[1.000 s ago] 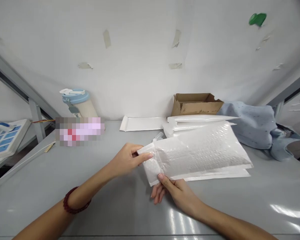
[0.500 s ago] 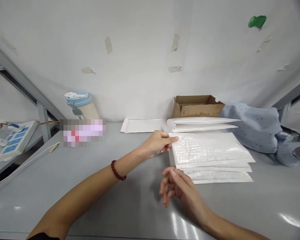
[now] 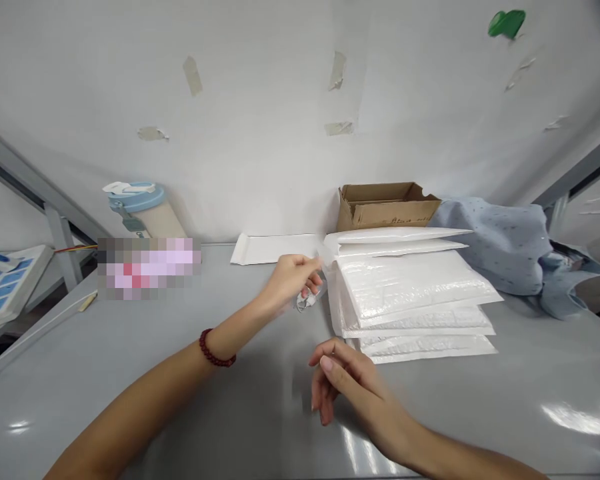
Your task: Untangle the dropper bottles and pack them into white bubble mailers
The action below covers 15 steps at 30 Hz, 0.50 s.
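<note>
A stack of white bubble mailers [image 3: 415, 300] lies on the grey table [image 3: 130, 373] right of centre. My left hand [image 3: 293, 280], with a dark red bead bracelet on its wrist, is curled at the stack's left edge, its fingers round a small clear packet [image 3: 310, 299]. My right hand [image 3: 343, 380] hovers lower down, just in front of the stack, fingers loosely bent and apart, holding nothing.
A flat white envelope [image 3: 275, 248] lies by the wall. Behind the stack are more mailers [image 3: 395, 241], an open cardboard box [image 3: 383, 203] and a blue cloth [image 3: 510, 243]. A blue-lidded bottle [image 3: 140, 207] stands at back left, with a blue-and-white panel [image 3: 5, 287] beyond the table's left edge.
The mailer held in both hands has been laid on the stack. My right hand let go and drew back. My left hand left the mailer's corner and closed on the small packet.
</note>
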Each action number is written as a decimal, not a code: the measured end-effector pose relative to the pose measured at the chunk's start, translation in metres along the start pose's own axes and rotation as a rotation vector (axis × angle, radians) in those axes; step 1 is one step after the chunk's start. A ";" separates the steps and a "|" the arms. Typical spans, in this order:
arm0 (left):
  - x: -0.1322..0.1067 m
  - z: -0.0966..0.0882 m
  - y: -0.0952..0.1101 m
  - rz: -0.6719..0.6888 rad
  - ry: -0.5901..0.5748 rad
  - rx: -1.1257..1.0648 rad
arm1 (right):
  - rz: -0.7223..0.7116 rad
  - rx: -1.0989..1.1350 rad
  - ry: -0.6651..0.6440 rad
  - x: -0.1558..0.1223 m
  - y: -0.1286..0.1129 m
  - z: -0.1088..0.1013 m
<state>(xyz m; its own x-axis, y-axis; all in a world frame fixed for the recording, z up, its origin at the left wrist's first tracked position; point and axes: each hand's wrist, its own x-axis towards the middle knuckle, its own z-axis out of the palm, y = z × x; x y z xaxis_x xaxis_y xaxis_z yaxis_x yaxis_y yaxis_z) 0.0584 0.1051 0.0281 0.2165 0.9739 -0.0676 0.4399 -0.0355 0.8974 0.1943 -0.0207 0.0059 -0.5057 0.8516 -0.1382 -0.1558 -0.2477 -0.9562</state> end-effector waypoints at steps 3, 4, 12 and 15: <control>0.013 -0.027 -0.019 0.094 0.111 0.268 | 0.016 -0.029 0.005 0.000 0.001 0.000; 0.018 -0.036 -0.027 0.128 0.127 0.354 | 0.022 -0.038 0.005 0.000 0.002 0.000; 0.047 -0.069 -0.069 0.193 0.147 0.814 | 0.030 -0.111 0.004 0.004 0.005 -0.002; 0.047 -0.078 -0.070 0.159 0.259 0.896 | 0.035 -0.131 0.002 0.005 0.004 -0.003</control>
<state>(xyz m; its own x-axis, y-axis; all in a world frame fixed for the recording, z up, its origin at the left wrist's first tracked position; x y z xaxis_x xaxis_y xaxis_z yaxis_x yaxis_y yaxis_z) -0.0307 0.1707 -0.0040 0.1784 0.9584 0.2226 0.9510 -0.2260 0.2111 0.1939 -0.0158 0.0001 -0.5076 0.8442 -0.1725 -0.0258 -0.2150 -0.9763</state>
